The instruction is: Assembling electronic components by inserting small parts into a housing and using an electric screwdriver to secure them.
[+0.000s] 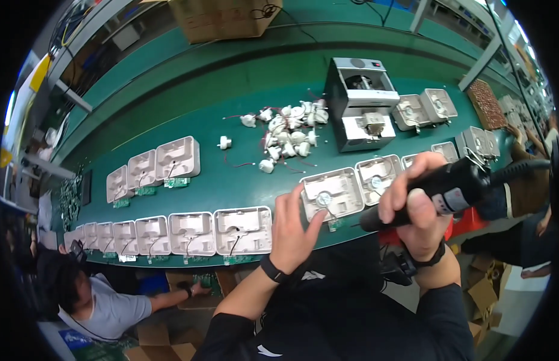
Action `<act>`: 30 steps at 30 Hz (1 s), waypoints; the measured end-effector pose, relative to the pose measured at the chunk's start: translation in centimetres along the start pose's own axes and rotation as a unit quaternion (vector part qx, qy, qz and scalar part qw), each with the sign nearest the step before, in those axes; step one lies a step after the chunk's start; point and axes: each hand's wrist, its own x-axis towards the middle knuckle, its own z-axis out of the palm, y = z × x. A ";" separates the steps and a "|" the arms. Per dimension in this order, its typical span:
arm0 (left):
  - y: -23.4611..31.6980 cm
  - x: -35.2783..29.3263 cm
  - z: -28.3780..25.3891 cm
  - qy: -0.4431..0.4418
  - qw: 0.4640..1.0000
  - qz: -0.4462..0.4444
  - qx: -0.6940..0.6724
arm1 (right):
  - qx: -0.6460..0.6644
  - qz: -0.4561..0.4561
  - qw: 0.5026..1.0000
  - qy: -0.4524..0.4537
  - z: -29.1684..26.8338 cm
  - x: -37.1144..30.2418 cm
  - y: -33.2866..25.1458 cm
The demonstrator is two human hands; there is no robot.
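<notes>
My right hand (pixel 422 218) is wrapped round a black electric screwdriver (pixel 463 183) with a cable at its back end. The tool's tip points left, toward the near right corner of an open white plastic housing (pixel 342 180), and appears apart from it. A round metallic part sits inside that housing, and a green circuit board (pixel 335 225) hangs by a wire at its near edge. My left hand (pixel 291 236) has its fingers spread at the housing's left side, with the thumb over its near wall. Nothing is held in it.
Rows of white housings (pixel 191 233) with wired boards line the table's near edge, more (pixel 178 157) behind. Loose white motor-like parts (pixel 289 127) are heaped mid-table beside a boxy screw feeder (pixel 366 102). At lower left a co-worker's hand (pixel 200 289) reaches into a carton.
</notes>
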 end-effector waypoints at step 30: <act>-1.4 -5.7 -5.4 -0.035 0.910 0.010 -0.414 | -0.765 -0.048 0.642 -0.019 -6.3 -2.8 10.8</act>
